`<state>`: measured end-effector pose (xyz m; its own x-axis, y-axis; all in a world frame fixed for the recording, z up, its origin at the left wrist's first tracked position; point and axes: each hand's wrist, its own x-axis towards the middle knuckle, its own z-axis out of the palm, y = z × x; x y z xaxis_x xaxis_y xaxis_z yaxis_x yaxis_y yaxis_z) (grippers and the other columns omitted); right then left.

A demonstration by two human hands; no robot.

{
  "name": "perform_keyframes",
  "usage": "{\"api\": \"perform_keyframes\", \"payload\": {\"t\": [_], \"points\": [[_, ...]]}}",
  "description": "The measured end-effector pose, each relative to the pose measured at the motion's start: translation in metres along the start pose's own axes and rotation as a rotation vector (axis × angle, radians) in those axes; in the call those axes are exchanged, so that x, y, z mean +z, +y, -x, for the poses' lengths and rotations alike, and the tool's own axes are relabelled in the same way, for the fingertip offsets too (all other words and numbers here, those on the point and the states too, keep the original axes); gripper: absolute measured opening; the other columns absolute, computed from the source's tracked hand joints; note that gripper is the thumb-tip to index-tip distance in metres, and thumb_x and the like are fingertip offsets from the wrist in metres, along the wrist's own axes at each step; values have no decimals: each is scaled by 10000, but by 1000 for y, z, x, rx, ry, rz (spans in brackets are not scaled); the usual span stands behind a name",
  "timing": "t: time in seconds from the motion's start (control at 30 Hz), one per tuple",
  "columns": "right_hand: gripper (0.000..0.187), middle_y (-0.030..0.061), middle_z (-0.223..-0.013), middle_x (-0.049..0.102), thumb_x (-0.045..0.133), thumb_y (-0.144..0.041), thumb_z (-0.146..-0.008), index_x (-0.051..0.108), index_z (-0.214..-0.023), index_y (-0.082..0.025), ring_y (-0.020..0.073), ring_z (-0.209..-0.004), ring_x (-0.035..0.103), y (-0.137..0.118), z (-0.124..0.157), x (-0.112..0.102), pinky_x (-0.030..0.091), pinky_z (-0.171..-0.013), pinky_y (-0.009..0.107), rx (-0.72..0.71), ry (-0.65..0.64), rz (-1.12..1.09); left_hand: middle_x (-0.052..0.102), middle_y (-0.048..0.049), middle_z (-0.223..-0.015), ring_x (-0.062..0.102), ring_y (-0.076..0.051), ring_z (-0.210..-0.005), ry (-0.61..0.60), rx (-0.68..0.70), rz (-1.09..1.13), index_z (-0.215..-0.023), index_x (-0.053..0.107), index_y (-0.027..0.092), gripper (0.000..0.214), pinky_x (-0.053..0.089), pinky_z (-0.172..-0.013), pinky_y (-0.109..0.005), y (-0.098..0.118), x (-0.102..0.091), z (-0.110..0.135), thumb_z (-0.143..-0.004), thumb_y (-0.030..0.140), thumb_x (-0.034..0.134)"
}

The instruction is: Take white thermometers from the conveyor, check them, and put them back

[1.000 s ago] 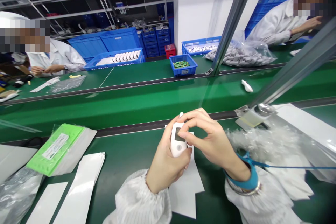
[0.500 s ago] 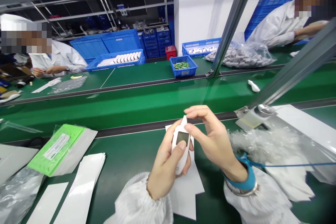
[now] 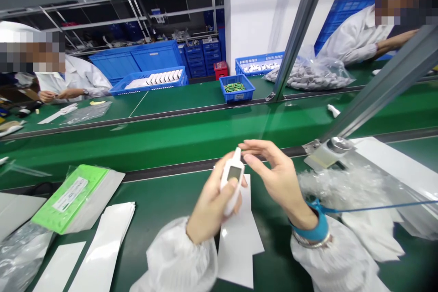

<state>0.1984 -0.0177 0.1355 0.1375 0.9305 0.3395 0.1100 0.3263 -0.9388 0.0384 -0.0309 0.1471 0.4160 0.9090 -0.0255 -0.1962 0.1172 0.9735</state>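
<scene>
Held in left hand (image 3: 208, 205), above white sheets (image 3: 236, 255): white device (image 3: 234, 172). By its tip: right hand (image 3: 278, 171), fingers parted, contact unclear. On green packet (image 3: 86, 198): illegible label (image 3: 70, 194). Beyond: blue bin (image 3: 239, 96) of green pieces (image 3: 234, 87).

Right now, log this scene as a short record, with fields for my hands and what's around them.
Left hand: gripping the device, thumb at its screen
Device: white, narrow end pointing away from you
Right hand: beside that narrow end, thumb and forefinger apart; contact unclear
Right wrist: blue strap
Below hands: white sheets on the green table
Left side: green pack, white strips
Right side: clear wrap
Far side: blue bin of green parts; one person left, another right
</scene>
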Motion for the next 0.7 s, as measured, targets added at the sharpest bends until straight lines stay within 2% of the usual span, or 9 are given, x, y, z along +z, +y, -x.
{"api": "perform_keyframes", "payload": {"t": [0.07,0.1,0.17,0.27,0.37,0.47,0.57,0.63,0.7], "points": [[341,64,-1092,717,618,-483,-875,622,-1091,-219,198,-967,681,17,9,-12,543,-892,369,113,60,85,631,-38,-938,562,-100,-553,176,26,-195,-1436,300,212,536,416,-361,-185,1,-27,-30,-951,311,507],[380,71,-1066,716,590,-530,-877,610,-1086,-213,202,-947,681,28,16,-18,541,-874,374,191,62,157,654,-51,-975,613,-126,-659,309,-3,-332,-1411,340,193,491,500,-438,-209,1,-44,-49,-953,268,500],[401,76,-967,720,592,-548,-858,610,-1054,-199,216,-854,685,50,34,-28,542,-783,381,301,27,273,659,-86,-1043,643,-150,-829,465,-37,-421,-1328,446,137,369,580,-619,-257,-1,-81,-90,-966,202,475],[342,51,-824,713,649,-508,-806,632,-948,-198,210,-660,658,77,62,-31,509,-625,361,389,-53,352,609,-104,-1207,643,-200,-977,679,-111,-558,-1282,524,151,341,584,-781,-364,-9,-131,-141,-952,234,558],[305,16,-789,695,681,-468,-768,631,-940,-221,200,-631,627,92,77,-20,477,-589,340,408,-88,376,582,-106,-1286,606,-252,-1105,823,-198,-703,-1247,574,164,357,534,-915,-471,-17,-159,-165,-927,316,613],[290,-2,-781,674,699,-395,-729,620,-959,-236,198,-673,597,99,76,-6,475,-634,343,380,-68,366,525,-115,-1375,529,-293,-1226,932,-241,-818,-1282,559,174,396,450,-1014,-542,-22,-166,-170,-924,336,610],[267,-3,-767,656,664,-321,-734,612,-980,-230,190,-697,583,102,69,1,487,-673,340,332,-53,308,427,-119,-1470,439,-326,-1312,940,-198,-880,-1349,502,192,464,361,-1074,-586,-23,-157,-166,-926,362,594],[230,2,-757,648,630,-323,-773,612,-977,-218,174,-676,576,101,65,2,495,-660,326,305,-58,251,394,-124,-1495,388,-334,-1351,833,-128,-895,-1370,476,188,482,315,-1099,-587,-23,-143,-156,-930,358,578],[193,5,-741,638,612,-355,-813,622,-936,-207,157,-652,566,99,61,4,497,-632,306,283,-77,194,467,-122,-1446,395,-302,-1351,614,-54,-883,-1336,515,175,419,312,-1114,-521,-24,-124,-138,-947,331,535]]}}
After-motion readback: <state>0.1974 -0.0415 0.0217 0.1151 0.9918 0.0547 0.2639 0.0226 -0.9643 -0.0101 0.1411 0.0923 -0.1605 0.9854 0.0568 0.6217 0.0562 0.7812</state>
